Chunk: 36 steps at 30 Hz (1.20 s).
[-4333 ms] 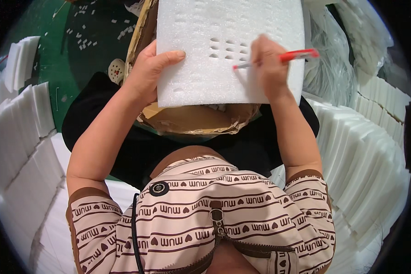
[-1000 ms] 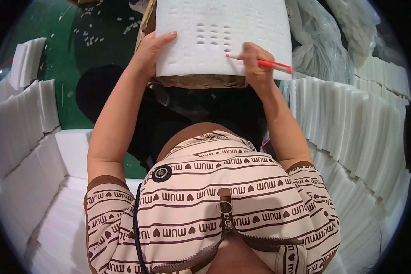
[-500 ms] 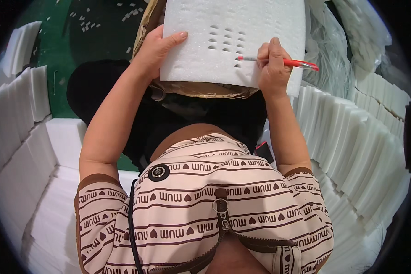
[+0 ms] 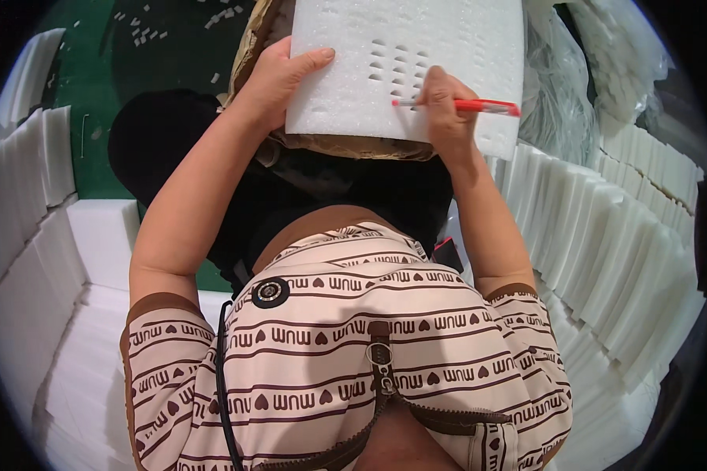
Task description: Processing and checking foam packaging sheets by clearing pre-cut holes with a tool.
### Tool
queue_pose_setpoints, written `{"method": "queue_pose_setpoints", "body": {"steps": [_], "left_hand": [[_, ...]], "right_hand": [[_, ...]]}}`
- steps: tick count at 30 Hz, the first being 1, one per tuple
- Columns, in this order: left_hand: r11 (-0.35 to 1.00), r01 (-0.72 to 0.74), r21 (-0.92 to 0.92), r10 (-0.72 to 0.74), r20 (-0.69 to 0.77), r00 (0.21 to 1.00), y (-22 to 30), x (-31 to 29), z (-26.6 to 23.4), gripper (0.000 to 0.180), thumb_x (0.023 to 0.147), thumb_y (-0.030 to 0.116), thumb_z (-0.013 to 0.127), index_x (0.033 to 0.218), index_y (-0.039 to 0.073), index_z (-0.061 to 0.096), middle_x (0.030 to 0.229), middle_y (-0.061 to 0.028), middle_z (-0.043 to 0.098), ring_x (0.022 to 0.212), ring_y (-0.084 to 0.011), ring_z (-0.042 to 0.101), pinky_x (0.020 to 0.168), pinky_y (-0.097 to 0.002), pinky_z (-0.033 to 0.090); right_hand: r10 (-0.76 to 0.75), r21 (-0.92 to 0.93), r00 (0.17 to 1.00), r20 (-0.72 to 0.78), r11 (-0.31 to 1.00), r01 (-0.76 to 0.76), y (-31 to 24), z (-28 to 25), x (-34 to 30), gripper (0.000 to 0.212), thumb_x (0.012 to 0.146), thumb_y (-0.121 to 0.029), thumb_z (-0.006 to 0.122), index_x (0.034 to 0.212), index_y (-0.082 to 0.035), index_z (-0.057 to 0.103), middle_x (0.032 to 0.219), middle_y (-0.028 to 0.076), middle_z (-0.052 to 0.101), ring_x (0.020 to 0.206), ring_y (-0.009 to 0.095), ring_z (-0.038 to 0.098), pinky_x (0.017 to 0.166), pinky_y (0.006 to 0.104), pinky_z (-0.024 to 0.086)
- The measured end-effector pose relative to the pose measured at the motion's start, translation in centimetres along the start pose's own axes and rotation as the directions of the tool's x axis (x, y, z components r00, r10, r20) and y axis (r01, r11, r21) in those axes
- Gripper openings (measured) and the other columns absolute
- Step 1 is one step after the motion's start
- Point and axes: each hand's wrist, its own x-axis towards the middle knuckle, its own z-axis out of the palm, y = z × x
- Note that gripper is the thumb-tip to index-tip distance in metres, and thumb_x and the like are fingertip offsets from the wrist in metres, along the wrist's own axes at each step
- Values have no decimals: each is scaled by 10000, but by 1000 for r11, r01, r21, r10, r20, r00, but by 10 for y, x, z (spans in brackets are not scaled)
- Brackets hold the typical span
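A white foam sheet with several rows of half-round slots lies over a brown cardboard box in front of me. My left hand grips the sheet's left edge, thumb on top and the fingers hidden at the side. In my right hand is a red pen, held crosswise in a closed fist. Its tip points left, close to the lower slots; whether it touches the foam I cannot tell.
White foam sheets stand packed at the right, and more foam stacks rise at the left. Clear plastic wrapping hangs beyond the sheet's right side. Small white scraps litter the green floor.
My right hand has moved left with the pen, bringing its tip nearer the middle of the sheet. The sheet and my left hand have shifted slightly right and up in view.
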Motion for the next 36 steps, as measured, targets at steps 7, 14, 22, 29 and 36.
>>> {"method": "queue_pose_setpoints", "body": {"steps": [7,14,22,29,36], "left_hand": [[999,-42,32,41,15,999,-1,1,0,394,849,174,625,1129,-67,488,917,-197,616,715,-200,626,592,-266,531],[994,-83,73,82,18,996,-7,3,2,389,850,172,624,1127,-65,489,920,-192,618,719,-199,629,592,-276,541],[998,-61,12,60,14,998,-9,3,5,379,850,164,623,1124,-62,493,922,-186,619,717,-197,629,588,-276,543],[997,-68,36,67,34,997,-15,7,4,376,846,166,630,1118,-58,499,922,-184,619,719,-197,627,586,-275,541],[997,-82,12,82,42,996,-15,7,8,369,846,171,633,1107,-57,506,903,-180,620,695,-192,623,566,-271,536]], "right_hand": [[-330,-390,925,188,839,379,8,15,5,293,867,-61,503,574,-61,489,590,4,478,520,118,365,521,235,327],[-190,74,981,27,979,188,6,13,9,292,876,-48,496,585,-36,486,614,21,507,526,139,401,494,251,335],[-83,-17,994,69,996,84,-3,13,4,326,930,-139,484,620,-42,504,583,2,433,539,117,376,526,247,324],[-351,-465,902,252,773,431,10,25,6,293,888,-130,551,611,-38,532,559,13,511,487,125,411,471,245,332],[-210,-225,974,80,949,223,4,21,-5,317,878,-115,541,573,-59,475,555,16,465,494,124,378,489,251,328]]}}
